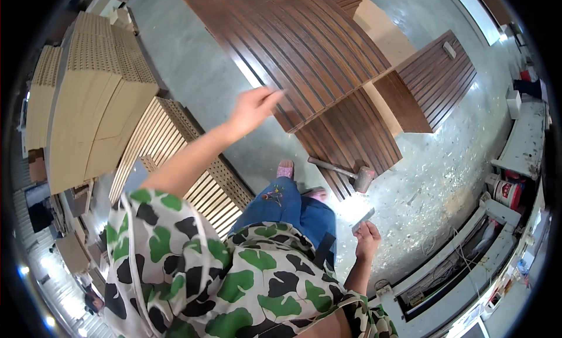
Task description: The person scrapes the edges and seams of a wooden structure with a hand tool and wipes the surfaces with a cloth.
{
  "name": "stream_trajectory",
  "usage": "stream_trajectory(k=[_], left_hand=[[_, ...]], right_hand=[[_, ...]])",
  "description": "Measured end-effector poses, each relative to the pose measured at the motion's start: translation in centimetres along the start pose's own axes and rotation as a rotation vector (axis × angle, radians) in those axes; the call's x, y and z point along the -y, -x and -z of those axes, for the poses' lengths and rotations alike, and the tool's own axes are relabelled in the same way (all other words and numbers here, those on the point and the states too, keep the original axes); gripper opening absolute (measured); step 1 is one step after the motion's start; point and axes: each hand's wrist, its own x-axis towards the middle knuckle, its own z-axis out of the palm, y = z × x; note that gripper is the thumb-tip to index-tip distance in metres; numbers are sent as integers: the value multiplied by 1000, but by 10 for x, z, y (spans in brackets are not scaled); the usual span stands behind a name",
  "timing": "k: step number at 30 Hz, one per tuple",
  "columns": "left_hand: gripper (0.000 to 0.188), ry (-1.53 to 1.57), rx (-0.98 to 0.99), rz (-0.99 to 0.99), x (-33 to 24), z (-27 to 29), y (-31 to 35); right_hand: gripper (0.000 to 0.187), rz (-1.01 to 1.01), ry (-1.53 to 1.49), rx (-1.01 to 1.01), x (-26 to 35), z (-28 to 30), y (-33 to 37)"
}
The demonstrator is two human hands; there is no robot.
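My left hand (252, 111) is stretched forward over the near left edge of a large dark brown slatted wood panel (293, 45). Motion smears its fingertips, so I cannot tell whether they pinch anything or touch the panel. Down at my right side, my right hand (367, 239) is closed on a small flat grey rectangular piece (363, 219), gripped by one end. A mallet (363, 178) with a worn reddish head and a wooden handle lies on a lower brown slatted panel (351, 136), in front of my feet.
More brown slatted panels (442, 74) lie to the right, one with a small pale block (449, 50) on it. Tall stacks of tan grooved boards (102, 103) stand at left. Pale debris litters the concrete floor (421, 185). A bucket (506, 193) and a metal frame (451, 279) line the right.
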Motion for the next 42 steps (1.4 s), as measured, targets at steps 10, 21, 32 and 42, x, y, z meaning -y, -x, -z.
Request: stream_trajectory(k=[10,21,32,42], left_hand=[[21,-566,45,470,155,51,280],[33,-770,327,-1016,42,1,38],[33,-898,1008,-1778,29,-46,-79],[17,-657,1125,-1785,41,-52,-90]], right_hand=[[7,29,-159,198,12,-13,-59],[54,44,-376,55,-39,-35,14],[10,-113,-930,-506,-164,-237,151],[9,-196,-1036,-756,-251,-329,213]])
